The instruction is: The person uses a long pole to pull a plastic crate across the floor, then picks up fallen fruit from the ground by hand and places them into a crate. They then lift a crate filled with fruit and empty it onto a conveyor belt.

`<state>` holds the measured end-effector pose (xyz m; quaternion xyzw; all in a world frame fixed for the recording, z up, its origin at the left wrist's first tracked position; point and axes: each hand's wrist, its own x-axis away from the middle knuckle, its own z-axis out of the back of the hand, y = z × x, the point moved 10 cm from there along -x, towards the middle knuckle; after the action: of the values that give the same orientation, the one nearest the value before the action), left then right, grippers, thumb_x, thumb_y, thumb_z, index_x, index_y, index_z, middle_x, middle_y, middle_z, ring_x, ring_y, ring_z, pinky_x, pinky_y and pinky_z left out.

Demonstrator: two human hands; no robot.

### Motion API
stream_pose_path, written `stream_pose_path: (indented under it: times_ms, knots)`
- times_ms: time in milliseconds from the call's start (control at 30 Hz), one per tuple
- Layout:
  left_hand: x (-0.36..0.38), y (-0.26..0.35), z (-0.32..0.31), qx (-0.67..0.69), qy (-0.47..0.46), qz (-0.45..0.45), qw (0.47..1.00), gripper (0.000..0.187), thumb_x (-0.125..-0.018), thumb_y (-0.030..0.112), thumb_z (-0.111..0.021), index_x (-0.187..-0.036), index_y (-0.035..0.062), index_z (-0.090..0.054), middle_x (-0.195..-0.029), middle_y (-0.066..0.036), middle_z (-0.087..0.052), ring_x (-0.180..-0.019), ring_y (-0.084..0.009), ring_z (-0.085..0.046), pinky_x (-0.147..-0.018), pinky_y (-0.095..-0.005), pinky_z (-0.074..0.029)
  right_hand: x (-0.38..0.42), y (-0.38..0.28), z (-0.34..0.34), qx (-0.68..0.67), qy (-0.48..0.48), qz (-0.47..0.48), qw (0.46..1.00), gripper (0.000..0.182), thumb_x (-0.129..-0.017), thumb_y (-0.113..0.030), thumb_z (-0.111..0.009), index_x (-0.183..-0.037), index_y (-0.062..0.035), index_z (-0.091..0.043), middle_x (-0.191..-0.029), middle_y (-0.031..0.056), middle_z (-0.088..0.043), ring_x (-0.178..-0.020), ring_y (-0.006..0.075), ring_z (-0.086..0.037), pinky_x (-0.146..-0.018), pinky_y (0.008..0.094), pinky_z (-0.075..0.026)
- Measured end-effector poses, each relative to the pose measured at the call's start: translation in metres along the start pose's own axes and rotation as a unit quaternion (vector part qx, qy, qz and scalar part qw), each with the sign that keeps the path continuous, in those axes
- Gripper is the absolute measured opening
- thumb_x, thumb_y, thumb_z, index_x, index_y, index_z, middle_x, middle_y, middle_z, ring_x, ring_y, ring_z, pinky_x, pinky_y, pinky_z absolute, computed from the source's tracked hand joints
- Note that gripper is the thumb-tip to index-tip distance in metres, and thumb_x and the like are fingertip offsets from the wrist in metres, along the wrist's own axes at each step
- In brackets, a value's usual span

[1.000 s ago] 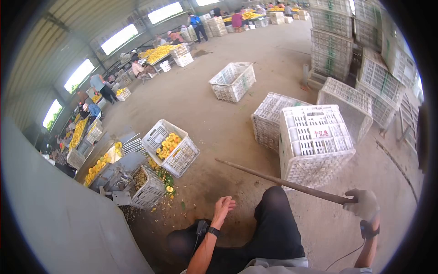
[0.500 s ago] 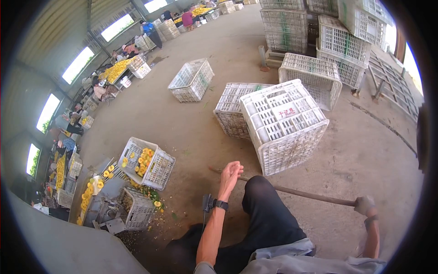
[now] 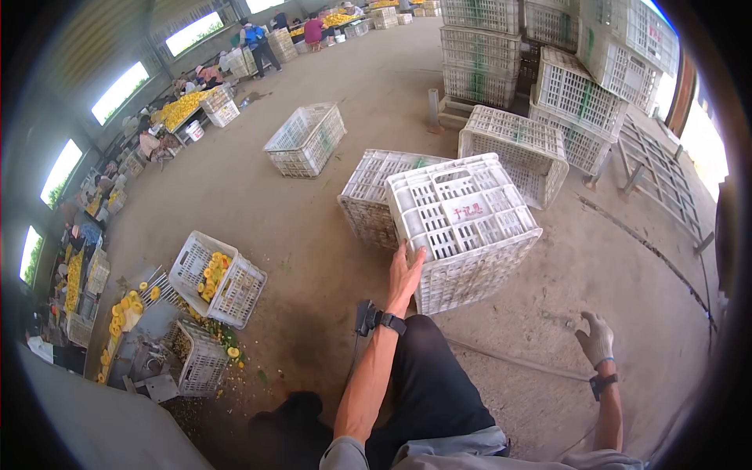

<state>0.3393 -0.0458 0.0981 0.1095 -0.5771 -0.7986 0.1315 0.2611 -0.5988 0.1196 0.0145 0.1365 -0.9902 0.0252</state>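
Observation:
My left hand (image 3: 406, 274) is bare, fingers stretched upward and thumb apart, touching the near left edge of a white plastic crate (image 3: 470, 215). Red characters mark the crate's uppermost face, and its slatted sides look dirty. My right hand (image 3: 597, 341), in a light glove, is over the floor to the right of the crate, its fingers spread with nothing in them. A long stick (image 3: 509, 359) lies below and left of that hand, partly hidden by my knee. Behind the marked crate stands another white crate (image 3: 372, 196).
Stacked crates (image 3: 479, 63) rise at the back right, near a metal frame (image 3: 662, 176). One crate (image 3: 305, 141) stands farther left. Another crate (image 3: 235, 294) holds yellow-orange cut fruit beside a metal machine (image 3: 145, 352). People sit along fruit-covered tables (image 3: 184, 110) by the windows.
My right hand has let go of the stick and opened; the stick is now lower. My left hand has moved from above the stick onto the crate's edge. The view has shifted slightly.

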Motion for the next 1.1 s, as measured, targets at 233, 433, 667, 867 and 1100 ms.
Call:
stream_pose_path:
  times_ms: [233,433,667,867,1100]
  knots:
    - [0.01,-0.004,0.014,-0.024,0.011,-0.005,1.0,0.074,-0.098,0.052,-0.059,-0.149,-0.0003,-0.045,-0.142,-0.026,-0.055,-0.13,-0.0405,-0.055,-0.108,-0.0475,-0.043,-0.181,-0.1,-0.039,-0.263,0.153,0.019,0.952,0.06,-0.093,-0.03,-0.068,-0.144,-0.0039,-0.052,-0.13,0.0186,-0.065,-0.118,0.0321,-0.065,-0.1,0.0432,-0.05]
    - [0.024,0.011,0.027,-0.074,0.06,0.0,0.995,0.065,-0.103,0.044,-0.05,-0.148,-0.0023,-0.043,-0.146,-0.028,-0.051,-0.134,-0.0412,-0.051,-0.111,-0.0452,-0.041,-0.251,-0.181,-0.099,-0.794,-0.174,-0.009,0.583,0.07,-0.103,-0.051,-0.051,-0.149,0.0006,-0.045,-0.134,0.0096,-0.064,-0.12,0.026,-0.061,-0.105,0.0418,-0.046]
    - [0.047,-0.031,0.078,0.013,0.158,0.046,0.986,0.065,-0.102,0.045,-0.045,-0.152,0.0033,-0.04,-0.151,-0.025,-0.047,-0.138,-0.0404,-0.047,-0.111,-0.0559,-0.038,-0.208,-0.264,-0.038,-0.537,-0.143,0.137,0.82,0.071,-0.097,-0.035,-0.062,-0.15,0.0073,-0.042,-0.145,0.0157,-0.054,-0.124,0.0229,-0.057,-0.107,0.0353,-0.044]
    - [0.079,-0.019,0.143,0.018,0.221,0.044,0.974,0.065,-0.1,0.043,-0.049,-0.151,0.0037,-0.042,-0.147,-0.024,-0.052,-0.133,-0.0418,-0.052,-0.108,-0.0557,-0.041,-0.161,-0.344,-0.001,-0.523,-0.109,0.148,0.832,0.071,-0.092,-0.021,-0.059,-0.153,0.009,-0.036,-0.147,0.0186,-0.052,-0.131,0.0266,-0.053,-0.11,0.0328,-0.04]
    - [0.108,0.006,0.185,-0.034,0.254,0.07,0.964,0.062,-0.094,0.038,-0.054,-0.146,0.0039,-0.048,-0.131,-0.023,-0.062,-0.118,-0.0428,-0.061,-0.098,-0.0572,-0.047,-0.147,-0.365,-0.005,-0.519,-0.164,0.117,0.831,0.072,-0.091,-0.019,-0.058,-0.153,0.0099,-0.036,-0.149,0.0207,-0.05,-0.131,0.0265,-0.053,-0.108,0.0332,-0.042]
